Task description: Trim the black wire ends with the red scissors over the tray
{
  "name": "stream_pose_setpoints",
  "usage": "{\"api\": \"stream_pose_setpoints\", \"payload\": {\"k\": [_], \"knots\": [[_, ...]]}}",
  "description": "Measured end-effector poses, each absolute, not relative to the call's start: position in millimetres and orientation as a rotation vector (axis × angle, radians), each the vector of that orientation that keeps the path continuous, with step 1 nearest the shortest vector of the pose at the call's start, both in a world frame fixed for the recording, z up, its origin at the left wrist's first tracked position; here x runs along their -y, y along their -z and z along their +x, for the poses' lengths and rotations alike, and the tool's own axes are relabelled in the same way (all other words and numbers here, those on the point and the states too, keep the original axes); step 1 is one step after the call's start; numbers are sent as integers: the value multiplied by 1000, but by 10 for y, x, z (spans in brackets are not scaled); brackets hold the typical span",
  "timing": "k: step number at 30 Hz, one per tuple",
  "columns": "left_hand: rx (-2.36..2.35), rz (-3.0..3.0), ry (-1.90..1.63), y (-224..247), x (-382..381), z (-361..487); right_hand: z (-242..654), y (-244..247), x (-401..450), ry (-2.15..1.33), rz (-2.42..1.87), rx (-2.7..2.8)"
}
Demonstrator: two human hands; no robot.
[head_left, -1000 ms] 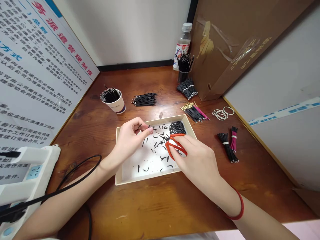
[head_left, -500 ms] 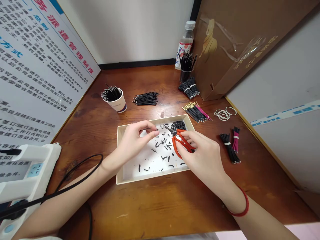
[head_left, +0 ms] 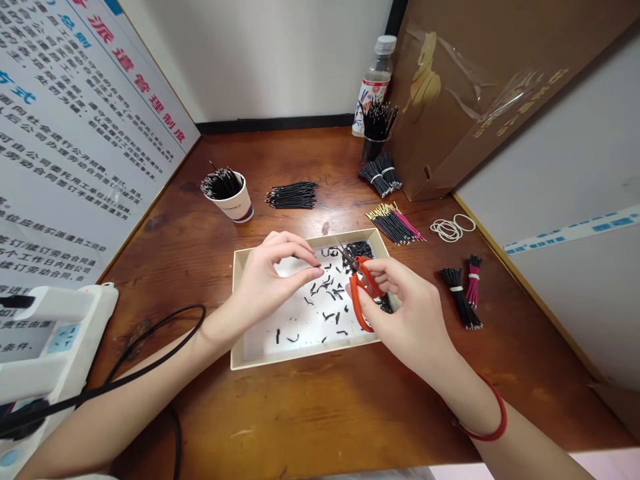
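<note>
Red-handled steel snips (head_left: 361,293), blades pointing away and long axis running front to back, sit firmly in the right hand's (head_left: 407,310) grip above a cream tray (head_left: 305,353) of black wire scraps (head_left: 325,290); the left hand's (head_left: 265,287) pinching grip holds nothing I can confirm.

The left fingertips (head_left: 314,273) hide whatever they pinch, if anything.

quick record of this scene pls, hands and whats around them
left hand: fingertips pinched over the tray, anything held too small to tell
right hand: holding red-handled steel scissors
tray: shallow cream tray, white inside, beneath both hands
tray contents: short black wire offcuts
nearby: white paper cup holding black wires, black wire bundle, brown wooden table
</note>
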State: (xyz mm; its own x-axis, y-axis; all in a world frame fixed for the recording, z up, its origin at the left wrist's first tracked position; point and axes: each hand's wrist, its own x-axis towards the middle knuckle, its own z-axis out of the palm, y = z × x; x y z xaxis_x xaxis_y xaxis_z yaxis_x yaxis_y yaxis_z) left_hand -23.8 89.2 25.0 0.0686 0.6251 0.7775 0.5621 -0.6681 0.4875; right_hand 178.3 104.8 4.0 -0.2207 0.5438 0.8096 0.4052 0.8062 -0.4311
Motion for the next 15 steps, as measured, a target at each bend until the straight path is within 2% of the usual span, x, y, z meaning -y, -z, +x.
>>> {"api": "stream_pose_setpoints", "payload": {"k": [7,15], "knots": [[-1115,2227,-1638,-259,-883,-235,1787,-70,-1011,-55,-663,1888],[-1203,2124,-1719,-253,-862,-226,1766,-34,-1012,21,-661,1913]]}}
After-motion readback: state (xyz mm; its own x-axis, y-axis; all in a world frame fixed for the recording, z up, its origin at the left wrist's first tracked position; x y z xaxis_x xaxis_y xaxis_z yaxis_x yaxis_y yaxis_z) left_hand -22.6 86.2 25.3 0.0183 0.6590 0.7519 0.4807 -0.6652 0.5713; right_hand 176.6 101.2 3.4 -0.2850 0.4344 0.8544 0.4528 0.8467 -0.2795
